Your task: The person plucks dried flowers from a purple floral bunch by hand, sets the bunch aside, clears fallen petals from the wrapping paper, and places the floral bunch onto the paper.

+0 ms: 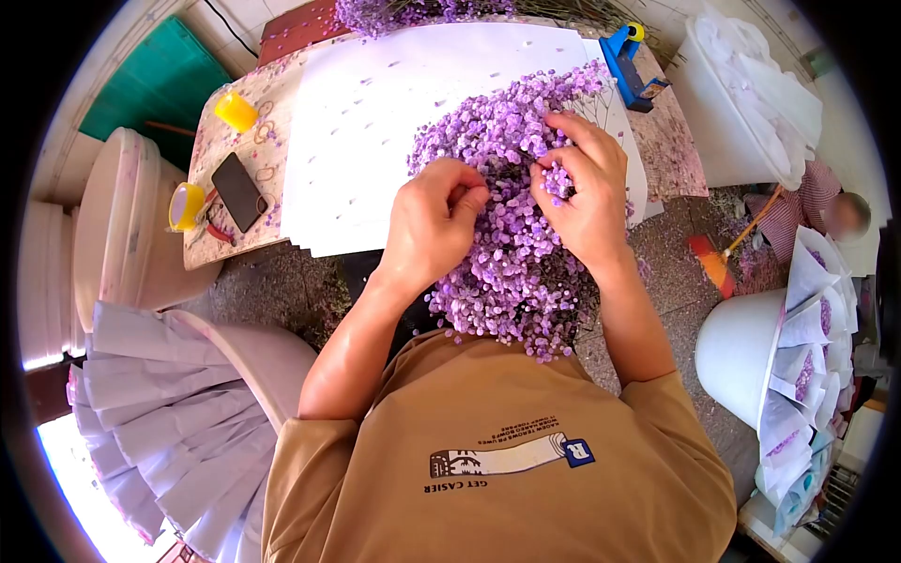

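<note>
In front of your chest is the purple baby's-breath bunch [507, 281], which covers the near right part of the white paper sheets [366, 141] on the table [680, 155]. At the left side of the table lie a phone [239, 192], red-handled pliers [220, 233] and two yellow tape rolls [236, 112]; a blue tape dispenser [623, 70] stands at the far right. Tubs with paper-wrapped bundles [178, 403] crowd you on both sides (the right one stands near a broom [718, 267]). Your left hand [439, 218] has its thumb against the curled forefinger, at the blossoms; your right hand [582, 188] bends its fingers over a small sprig. I cannot tell if either one is clamped. Most stems are hidden below the blossoms, and the far flower pile [422, 13] is cut by the upper edge.
</note>
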The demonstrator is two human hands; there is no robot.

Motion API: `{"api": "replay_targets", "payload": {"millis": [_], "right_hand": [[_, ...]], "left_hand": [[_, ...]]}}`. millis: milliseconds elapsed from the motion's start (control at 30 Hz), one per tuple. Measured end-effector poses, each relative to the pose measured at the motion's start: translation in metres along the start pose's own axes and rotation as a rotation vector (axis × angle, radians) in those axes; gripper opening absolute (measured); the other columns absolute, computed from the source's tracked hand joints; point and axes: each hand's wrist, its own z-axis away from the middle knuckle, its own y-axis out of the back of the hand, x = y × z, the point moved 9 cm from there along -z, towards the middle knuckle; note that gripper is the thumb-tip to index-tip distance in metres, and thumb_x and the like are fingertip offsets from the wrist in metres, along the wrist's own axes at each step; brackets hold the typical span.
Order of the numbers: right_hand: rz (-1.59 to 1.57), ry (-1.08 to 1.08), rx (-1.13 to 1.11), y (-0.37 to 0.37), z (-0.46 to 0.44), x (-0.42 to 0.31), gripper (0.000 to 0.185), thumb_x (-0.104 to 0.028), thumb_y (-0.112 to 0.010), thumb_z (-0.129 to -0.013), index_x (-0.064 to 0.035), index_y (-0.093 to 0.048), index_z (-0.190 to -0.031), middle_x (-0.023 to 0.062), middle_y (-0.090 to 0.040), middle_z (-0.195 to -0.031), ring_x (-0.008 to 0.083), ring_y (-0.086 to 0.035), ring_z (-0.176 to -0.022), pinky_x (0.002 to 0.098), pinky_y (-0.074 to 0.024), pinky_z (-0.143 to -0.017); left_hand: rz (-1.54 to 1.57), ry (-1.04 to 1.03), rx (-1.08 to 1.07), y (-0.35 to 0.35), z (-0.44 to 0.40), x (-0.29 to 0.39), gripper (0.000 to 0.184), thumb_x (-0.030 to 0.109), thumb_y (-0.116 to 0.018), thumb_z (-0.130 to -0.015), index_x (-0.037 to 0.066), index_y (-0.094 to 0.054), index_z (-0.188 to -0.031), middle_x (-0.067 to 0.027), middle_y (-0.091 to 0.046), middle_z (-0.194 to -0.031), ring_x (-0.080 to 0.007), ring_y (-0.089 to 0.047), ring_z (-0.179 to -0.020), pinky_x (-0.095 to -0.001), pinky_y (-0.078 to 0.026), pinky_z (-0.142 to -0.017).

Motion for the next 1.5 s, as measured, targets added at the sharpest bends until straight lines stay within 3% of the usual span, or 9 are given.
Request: {"api": "replay_targets", "payload": {"millis": [300, 533, 633, 800, 1100, 1300, 1400, 1467, 1500], "right_hand": [[0.263, -0.03, -0.2, -0.016, -0.009, 0.0, 0.026, -0.016, -0.085, -0.074, -0.0043, -0.07, -0.091, 0.0105, -0.062, -0.133, 0.0331, -0.05, -0.135, 0.0568, -0.0305, -0.115], [0.124, -0.084, -0.132, -0.015, -0.01, 0.017, 0.021, -0.018, -0.081, -0.076, -0.001, -0.072, -0.084, 0.0089, -0.067, -0.128, 0.029, -0.06, -0.123, 0.0503, -0.0346, -0.112], [0.073, -0.086, -0.131, -0.014, -0.01, 0.017, 0.019, -0.016, -0.081, -0.076, -0.0008, -0.072, -0.084, 0.0093, -0.068, -0.128, 0.0287, -0.06, -0.122, 0.0478, -0.0361, -0.11], [0.051, -0.09, -0.095, -0.011, -0.007, 0.019, 0.019, -0.014, -0.08, -0.075, -0.0001, -0.071, -0.084, 0.0098, -0.068, -0.127, 0.0293, -0.06, -0.121, 0.0457, -0.037, -0.109], [-0.021, -0.119, -0.023, -0.002, -0.004, 0.023, 0.019, -0.012, -0.079, -0.074, 0.0012, -0.068, -0.082, 0.012, -0.068, -0.127, 0.0323, -0.06, -0.117, 0.046, -0.0395, -0.106], [-0.037, -0.117, -0.03, -0.003, -0.005, 0.018, 0.019, -0.011, -0.079, -0.074, 0.0014, -0.068, -0.083, 0.0132, -0.068, -0.127, 0.0333, -0.061, -0.116, 0.0461, -0.0407, -0.104], [-0.04, -0.117, -0.028, 0.0, -0.003, 0.02, 0.019, -0.011, -0.079, -0.074, 0.001, -0.068, -0.084, 0.0131, -0.068, -0.127, 0.0334, -0.061, -0.117, 0.0457, -0.0407, -0.104], [-0.056, -0.126, -0.024, 0.001, -0.002, 0.024, 0.019, -0.01, -0.079, -0.074, 0.0007, -0.068, -0.085, 0.0133, -0.068, -0.127, 0.0336, -0.061, -0.117, 0.0456, -0.0411, -0.104], [-0.056, -0.127, -0.023, 0.001, -0.001, 0.025, 0.019, -0.01, -0.079, -0.074, 0.0007, -0.068, -0.085, 0.0133, -0.068, -0.127, 0.0336, -0.061, -0.117, 0.0456, -0.0411, -0.104]], "left_hand": [[0.963, 0.355, -0.096, 0.011, -0.001, -0.008, 0.013, 0.002, -0.05, -0.09, 0.004, -0.061, -0.097, -0.0086, -0.062, -0.082, -0.009, -0.044, -0.061, -0.0236, -0.032, -0.054], [0.682, 0.362, -0.316, 0.001, -0.015, -0.009, 0.012, 0.009, -0.054, -0.093, 0.003, -0.064, -0.089, -0.0028, -0.06, -0.076, -0.0065, -0.04, -0.058, -0.0239, -0.029, -0.052], [0.04, -0.024, -0.205, -0.001, -0.03, 0.018, 0.019, 0.019, -0.071, -0.092, 0.0, -0.068, -0.092, -0.003, -0.059, -0.07, -0.0122, -0.055, -0.067, -0.0287, -0.045, -0.061], [-0.463, -0.118, -0.086, -0.019, -0.035, 0.02, 0.017, 0.017, -0.077, -0.083, 0.003, -0.071, -0.093, -0.0144, -0.069, -0.097, -0.038, -0.069, -0.085, -0.0469, -0.054, -0.077], [-0.255, -0.005, 0.015, 0.003, -0.044, -0.001, 0.018, 0.021, -0.068, -0.088, 0.004, -0.071, -0.093, -0.0192, -0.07, -0.097, -0.0402, -0.069, -0.089, -0.048, -0.054, -0.079], [-0.4, -0.026, -0.146, -0.019, -0.049, -0.007, 0.019, 0.023, -0.071, -0.087, 0.005, -0.073, -0.092, -0.0163, -0.071, -0.101, -0.04, -0.069, -0.09, -0.0481, -0.055, -0.08], [-0.292, -0.097, -0.078, -0.017, -0.049, -0.005, 0.018, 0.021, -0.071, -0.088, 0.004, -0.073, -0.091, -0.0157, -0.069, -0.095, -0.036, -0.069, -0.084, -0.0451, -0.055, -0.078], [-0.018, -0.033, -0.031, -0.001, -0.05, -0.011, 0.019, 0.02, -0.069, -0.091, 0.001, -0.068, -0.091, -0.0054, -0.061, -0.079, -0.0193, -0.058, -0.07, -0.0326, -0.047, -0.063], [-0.019, -0.033, -0.033, 0.006, -0.051, -0.014, 0.019, 0.02, -0.069, -0.091, 0.001, -0.068, -0.091, -0.0054, -0.061, -0.079, -0.0193, -0.058, -0.07, -0.0326, -0.047, -0.063]]}}
